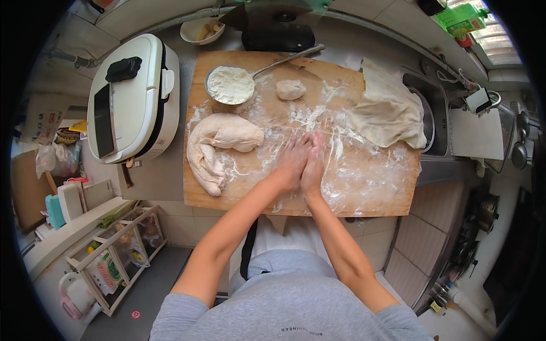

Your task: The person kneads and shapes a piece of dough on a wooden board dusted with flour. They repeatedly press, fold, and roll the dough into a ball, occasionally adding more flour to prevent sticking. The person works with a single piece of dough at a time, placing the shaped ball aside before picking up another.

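Note:
My left hand (293, 160) and my right hand (313, 164) are side by side over the floured wooden board (273, 204), touching each other and blurred by motion. Whether anything lies between or under the palms is hidden. Left of them, a thick roll of dough (230, 130) curves round on the board. A small lump of dough (291, 89) lies farther back. Beside it, a round metal ladle (230, 85) full of white flour has its long handle pointing to the back right. A crumpled off-white cloth (386, 106) covers the board's back right corner.
A white electric cooker (128, 98) bears a phone (104, 121) and a black object at left. Behind the board are a white bowl (202, 32) holding yellowish pieces and a black appliance (279, 38). The sink (439, 93) lies at right; a wooden rack (115, 255) stands lower left.

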### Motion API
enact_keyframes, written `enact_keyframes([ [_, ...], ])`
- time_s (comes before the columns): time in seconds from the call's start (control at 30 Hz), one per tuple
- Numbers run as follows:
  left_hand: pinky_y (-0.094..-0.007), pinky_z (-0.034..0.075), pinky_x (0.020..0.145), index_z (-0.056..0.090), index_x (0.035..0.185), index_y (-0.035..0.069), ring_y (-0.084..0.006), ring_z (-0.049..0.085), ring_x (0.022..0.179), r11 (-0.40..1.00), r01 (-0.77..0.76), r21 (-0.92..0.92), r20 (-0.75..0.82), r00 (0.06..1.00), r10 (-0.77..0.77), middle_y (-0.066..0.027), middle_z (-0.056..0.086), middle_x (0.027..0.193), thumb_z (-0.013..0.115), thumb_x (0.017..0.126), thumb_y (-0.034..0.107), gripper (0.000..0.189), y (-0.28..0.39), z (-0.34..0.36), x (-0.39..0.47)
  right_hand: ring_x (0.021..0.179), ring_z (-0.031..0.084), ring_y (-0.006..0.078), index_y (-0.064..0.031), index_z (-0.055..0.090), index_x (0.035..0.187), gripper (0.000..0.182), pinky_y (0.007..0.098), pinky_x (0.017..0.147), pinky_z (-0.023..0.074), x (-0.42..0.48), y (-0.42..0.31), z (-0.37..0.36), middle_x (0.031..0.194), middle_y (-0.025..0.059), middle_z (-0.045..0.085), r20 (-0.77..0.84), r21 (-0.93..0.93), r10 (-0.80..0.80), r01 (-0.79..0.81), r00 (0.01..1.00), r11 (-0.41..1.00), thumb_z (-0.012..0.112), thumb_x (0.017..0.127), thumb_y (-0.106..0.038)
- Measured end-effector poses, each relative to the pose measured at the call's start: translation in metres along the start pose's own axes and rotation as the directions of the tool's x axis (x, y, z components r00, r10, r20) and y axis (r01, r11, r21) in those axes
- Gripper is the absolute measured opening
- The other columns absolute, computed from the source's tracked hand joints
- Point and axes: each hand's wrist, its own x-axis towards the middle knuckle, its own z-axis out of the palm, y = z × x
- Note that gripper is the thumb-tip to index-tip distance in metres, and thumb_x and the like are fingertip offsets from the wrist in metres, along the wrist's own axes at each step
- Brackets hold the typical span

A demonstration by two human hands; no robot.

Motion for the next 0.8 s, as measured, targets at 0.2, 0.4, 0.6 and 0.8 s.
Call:
enact_keyframes([
  [0.2, -0.0479, 0.008, 0.119, 0.011, 0.149, -0.004, -0.0346, 0.013, 0.146, 0.961, -0.014, -0.276, -0.175, 0.984, -0.036, -0.0215, 0.022, 0.154, 0.082, 0.061, 0.042, 0.122, -0.012, -0.001, -0.044, 0.142, 0.026, 0.0329, 0.0007, 0.041, 0.140, 0.045, 0.0447, 0.117, 0.0155, 0.067, 0.024, -0.008, 0.149, 0.0147, 0.038, 0.099, -0.329, -0.164, 0.188, 0.981, 0.925, 0.033, 0.101, -0.018],
  [0.4, -0.0481, 0.010, 0.119, 0.018, 0.148, -0.002, -0.0333, 0.017, 0.145, 0.971, -0.018, -0.237, -0.354, 0.933, -0.069, -0.0210, 0.026, 0.152, 0.075, 0.067, 0.029, 0.104, -0.010, 0.006, 0.001, 0.141, 0.028, 0.0321, 0.0019, 0.045, 0.138, 0.045, 0.0422, 0.117, 0.0142, 0.038, 0.003, -0.001, 0.148, 0.0158, 0.039, 0.079, 0.013, 0.053, -0.054, 0.995, 0.998, 0.030, 0.102, -0.021],
  [0.6, -0.0478, 0.009, 0.119, 0.015, 0.149, -0.003, -0.0334, 0.013, 0.146, 0.944, 0.020, -0.330, -0.144, 0.987, -0.072, -0.0208, 0.020, 0.155, 0.080, 0.064, 0.041, 0.116, -0.010, -0.002, -0.044, 0.141, 0.029, 0.0321, 0.0024, 0.044, 0.138, 0.046, 0.0399, 0.117, 0.0135, 0.048, 0.017, -0.001, 0.147, 0.0152, 0.040, 0.103, -0.282, -0.161, 0.184, 0.982, 0.942, 0.029, 0.103, -0.023],
  [0.8, -0.0481, 0.009, 0.119, 0.012, 0.150, -0.002, -0.0340, 0.012, 0.146, 0.925, 0.049, -0.377, -0.217, 0.966, -0.140, -0.0213, 0.020, 0.155, 0.080, 0.062, 0.037, 0.117, -0.012, -0.005, -0.005, 0.141, 0.029, 0.0331, 0.0019, 0.042, 0.139, 0.047, 0.0399, 0.117, 0.0138, 0.067, 0.022, 0.004, 0.148, 0.0157, 0.039, 0.097, -0.263, -0.105, 0.127, 0.990, 0.956, 0.030, 0.102, -0.025],
])
